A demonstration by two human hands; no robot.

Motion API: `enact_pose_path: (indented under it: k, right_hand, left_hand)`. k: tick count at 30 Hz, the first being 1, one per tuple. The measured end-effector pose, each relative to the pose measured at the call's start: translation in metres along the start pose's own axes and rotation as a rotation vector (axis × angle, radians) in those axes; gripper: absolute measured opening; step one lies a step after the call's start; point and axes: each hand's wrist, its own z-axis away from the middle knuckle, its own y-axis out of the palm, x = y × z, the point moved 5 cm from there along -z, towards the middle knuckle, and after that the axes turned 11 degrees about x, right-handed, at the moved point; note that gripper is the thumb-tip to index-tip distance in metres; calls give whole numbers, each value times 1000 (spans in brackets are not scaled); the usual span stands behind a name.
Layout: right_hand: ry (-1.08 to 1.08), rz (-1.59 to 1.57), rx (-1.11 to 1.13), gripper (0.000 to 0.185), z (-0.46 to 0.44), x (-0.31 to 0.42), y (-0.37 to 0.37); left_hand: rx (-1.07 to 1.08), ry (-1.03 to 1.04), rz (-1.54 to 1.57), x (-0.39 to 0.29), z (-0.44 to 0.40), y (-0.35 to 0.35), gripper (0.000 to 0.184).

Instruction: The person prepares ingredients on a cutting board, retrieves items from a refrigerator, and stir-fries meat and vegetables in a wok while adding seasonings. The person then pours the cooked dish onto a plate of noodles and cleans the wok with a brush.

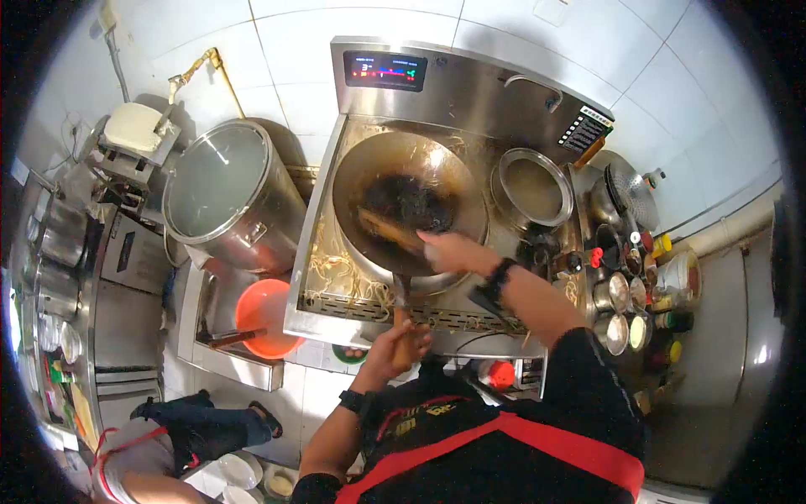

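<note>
A large dark wok (353,197) sits on the stainless steel cooker, with dark liquid pooled in its bottom. My left hand (395,353) is wrapped round the wok's wooden handle (405,346) at the front edge of the cooker. Over the near right side of the wok, my right hand (453,254) is closed on a long tan tool that looks like a bamboo wok brush (390,228). The brush slants across the wok's inside; my fingers partly cover its near end.
Noodle scraps (332,273) litter the cooker top. A round metal pot (537,189) stands right of the wok, seasoning bowls (617,332) further right. On the left are a tall steel pot (273,210) and an orange basin (260,302). Another person (138,458) is at lower left.
</note>
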Motion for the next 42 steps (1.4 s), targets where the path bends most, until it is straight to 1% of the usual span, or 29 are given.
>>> enact_pose_path:
  k: [1,2,3,4,5,7,8,9,11,13,15,16,17,19,21,22,24,25,27,29,31,32,34,35,37,38,39,40,42]
  right_hand:
    - [-56,93,29,74,23,-14,-4]
    - [-112,179,60,69,44,-23,-6]
    - [90,332,185,53,57,-26,-21]
    - [294,481,309,39,66,-29,-41]
    - [295,462,307,39,55,-37,-44]
    - [558,443,-152,29,24,-60,-80]
    - [609,480,-243,38,1,-57,-79]
    - [658,512,-324,59,-21,-50,-69]
    - [551,351,-278,69,-46,-27,-40]
    - [284,163,-177,79,-29,-1,-17]
    - [52,100,-1,84,5,10,-8]
    - [26,97,93,84,31,10,-9]
    - [2,91,188,84,61,6,-11]
    - [-129,-6,44,83,119,-15,-13]
    - [258,-10,125,83,164,1,-37]
    - [258,-41,126,83,175,14,-43]
    - [498,-267,-116,83,191,27,-47]
    - [507,-280,-138,83,186,32,-45]
    - [483,-540,-271,83,172,50,-28]
    - [346,-764,-400,83,149,76,-11]
    - [200,-780,-478,87,132,98,11]
    - [214,-792,-497,87,136,105,21]
    - [232,-548,-383,85,143,119,34]
    - [247,-548,-391,85,153,111,36]
    - [260,-382,-224,84,182,88,49]
    - [388,-344,-204,83,194,62,68]
    - [514,-305,-184,81,206,45,78]
    - [516,-296,-188,81,217,34,83]
    - [669,-249,-248,84,238,20,67]
  left_hand:
    - [3,1,-4,0,-6,-11,20]
    - [184,-51,81,7,-16,-26,19]
    - [361,-103,167,12,-18,-31,19]
    - [226,-92,87,9,-15,-25,14]
    - [212,-102,80,12,-12,-30,14]
    - [236,-126,36,10,-20,-31,13]
    - [192,-128,38,8,-14,-22,16]
    - [195,-123,29,9,-10,-19,16]
    - [209,-163,-53,4,-10,-13,17]
    - [155,-137,-70,2,-9,-12,22]
    - [39,-163,-86,2,-3,-8,23]
    - [43,-165,-93,0,-2,-9,23]
    - [149,-179,-140,-4,-1,-9,21]
    - [262,-214,-152,3,14,-7,18]
    - [207,-180,-278,7,22,1,16]
    - [139,-144,-382,8,26,7,13]
    - [70,-157,-484,9,35,17,12]
    - [76,-158,-512,6,29,22,12]
    - [5,-143,-600,8,26,23,12]
    - [-65,-121,-688,6,23,23,12]
    - [-144,-60,-875,2,24,22,13]
    - [-138,-80,-893,3,24,24,13]
    - [-196,-8,-1061,-1,26,36,14]
    - [-183,-19,-1065,1,26,38,14]
    - [-233,57,-1306,-7,30,40,16]
    - [-254,-23,-1274,-8,33,34,21]
    - [-250,-23,-1273,-8,36,27,21]
    - [-251,26,-1383,-10,36,20,25]
    - [-281,74,-1534,-14,35,16,34]
